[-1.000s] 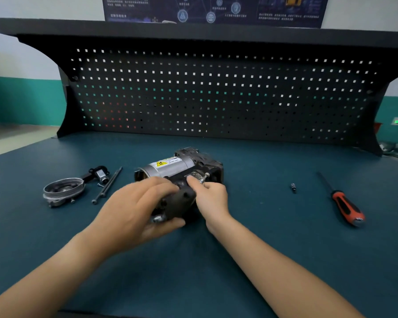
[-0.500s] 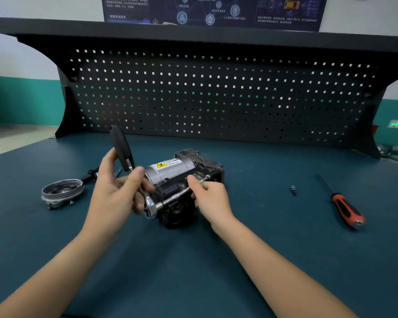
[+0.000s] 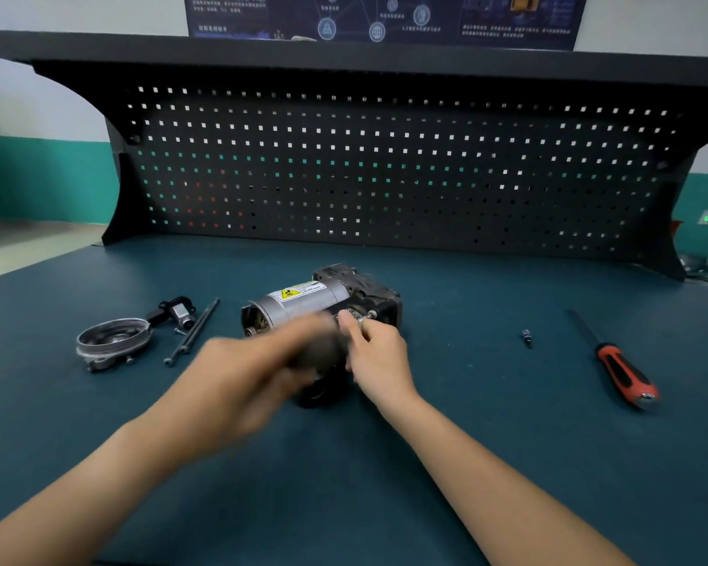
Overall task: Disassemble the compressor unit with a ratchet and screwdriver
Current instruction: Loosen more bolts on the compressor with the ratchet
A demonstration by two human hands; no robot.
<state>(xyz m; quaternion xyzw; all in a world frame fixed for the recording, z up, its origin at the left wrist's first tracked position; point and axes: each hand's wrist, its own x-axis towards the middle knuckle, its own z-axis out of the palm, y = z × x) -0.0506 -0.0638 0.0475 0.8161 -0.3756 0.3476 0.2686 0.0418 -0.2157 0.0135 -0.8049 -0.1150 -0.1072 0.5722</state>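
The workbench [image 3: 466,435] is carrying everything, with its dark pegboard [image 3: 385,165] rising behind. The compressor unit [image 3: 303,306] is lying on its side at the middle of the mat, its silver barrel pointing left and its black block sitting to the right. It is looking heavy and rigid (metal-bodied, by the look of it), and the smooth barrel is likely to roll, so the blocky black end is offering the surer hold. The left hand [image 3: 258,365] is crossing the unit's near side in a blur, so whether it is gripping anything cannot be told. The right hand [image 3: 381,353] is pinching a bright metal piece [image 3: 356,315] at the unit's front between thumb and forefinger. A round cover [image 3: 113,341] is resting well to the left, with two long bolts [image 3: 193,330] lying between it and the unit. The screwdriver [image 3: 622,371] is lying far right, and a small bit [image 3: 527,337] is sitting between it and the unit. Nothing is blocking the unit except the hands themselves.
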